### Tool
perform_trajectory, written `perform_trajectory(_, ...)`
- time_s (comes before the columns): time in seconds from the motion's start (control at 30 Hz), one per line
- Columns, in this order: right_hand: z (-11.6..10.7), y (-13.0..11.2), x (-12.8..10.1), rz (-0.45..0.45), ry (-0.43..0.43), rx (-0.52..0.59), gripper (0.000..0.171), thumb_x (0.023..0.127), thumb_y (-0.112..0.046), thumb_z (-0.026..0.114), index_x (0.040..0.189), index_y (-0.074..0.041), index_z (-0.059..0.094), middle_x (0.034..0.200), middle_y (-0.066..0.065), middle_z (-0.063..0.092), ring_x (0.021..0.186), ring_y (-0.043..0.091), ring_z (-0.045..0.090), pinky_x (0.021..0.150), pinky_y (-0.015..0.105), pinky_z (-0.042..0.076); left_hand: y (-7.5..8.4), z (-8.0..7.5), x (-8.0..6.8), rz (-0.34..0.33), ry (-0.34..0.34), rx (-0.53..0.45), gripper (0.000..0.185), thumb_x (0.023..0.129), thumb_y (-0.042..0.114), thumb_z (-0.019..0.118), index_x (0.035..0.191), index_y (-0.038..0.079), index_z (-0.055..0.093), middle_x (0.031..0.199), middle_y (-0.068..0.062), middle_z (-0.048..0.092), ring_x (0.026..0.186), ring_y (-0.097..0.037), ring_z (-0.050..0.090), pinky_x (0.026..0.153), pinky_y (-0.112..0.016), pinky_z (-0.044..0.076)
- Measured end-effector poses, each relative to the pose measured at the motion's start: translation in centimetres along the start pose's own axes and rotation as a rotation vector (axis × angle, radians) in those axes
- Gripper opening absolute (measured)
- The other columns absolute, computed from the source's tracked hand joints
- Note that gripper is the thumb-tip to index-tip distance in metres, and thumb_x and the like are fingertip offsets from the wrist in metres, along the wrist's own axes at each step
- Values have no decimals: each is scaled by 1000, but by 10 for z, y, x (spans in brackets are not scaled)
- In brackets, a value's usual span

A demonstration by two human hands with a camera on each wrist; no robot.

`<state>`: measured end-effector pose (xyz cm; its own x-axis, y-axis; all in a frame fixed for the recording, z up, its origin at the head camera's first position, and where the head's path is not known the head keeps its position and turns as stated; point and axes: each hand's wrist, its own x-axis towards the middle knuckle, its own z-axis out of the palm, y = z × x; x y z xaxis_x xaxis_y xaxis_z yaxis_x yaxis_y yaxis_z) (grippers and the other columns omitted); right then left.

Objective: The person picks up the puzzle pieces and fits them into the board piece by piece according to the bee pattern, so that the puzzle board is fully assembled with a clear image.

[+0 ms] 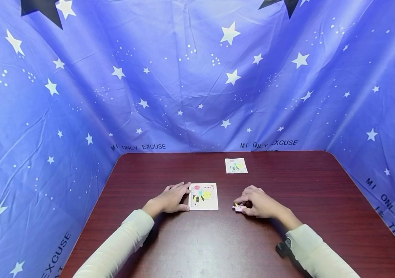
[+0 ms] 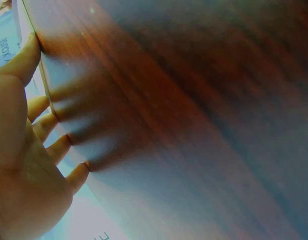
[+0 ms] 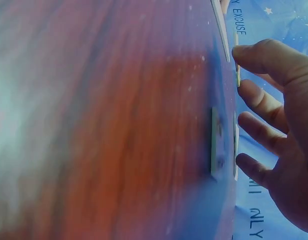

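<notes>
Both arms wear long, close-fitting cream sleeves, cuffs ending at the wrists. Left hand (image 1: pixel 170 199) and right hand (image 1: pixel 260 204) are bare (no rings or gloves visible). A black strap-mounted device (image 1: pixel 285 249) sits against the right forearm.

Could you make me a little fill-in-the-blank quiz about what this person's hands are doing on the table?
1. The left hand rests against the ____ edge of the bee puzzle board.
2. The right hand pinches a small puzzle ____ on the table.
3. A small reference picture lies ____ from the person than the board.
4. The backdrop cloth is printed with white ____.

Missing words: left; piece; farther; stars
</notes>
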<state>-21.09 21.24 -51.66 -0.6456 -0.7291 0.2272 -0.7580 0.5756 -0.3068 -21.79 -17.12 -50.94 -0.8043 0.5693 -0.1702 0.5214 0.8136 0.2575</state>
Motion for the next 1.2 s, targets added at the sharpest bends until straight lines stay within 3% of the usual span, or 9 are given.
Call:
perform_trajectory(0.47,7,-12,27,-11,14,5,30,82,-22,78,112,-23,79,90,-10,68,100,17,57,79,35,41,1,-3,-1,0,-9,-14,66,93,51,69,141,10,52,168,-10,30,155,-36,29,118,-60,30)
perform_trajectory(1.2,20,-38,76,4,-53,15,30,82,-24,77,111,-25,79,86,-8,65,107,22,58,81,36,40,1,-2,-1,0,-10,-9,67,92,52,69,143,11,52,168,-10,30,155,-35,28,119,-60,29)
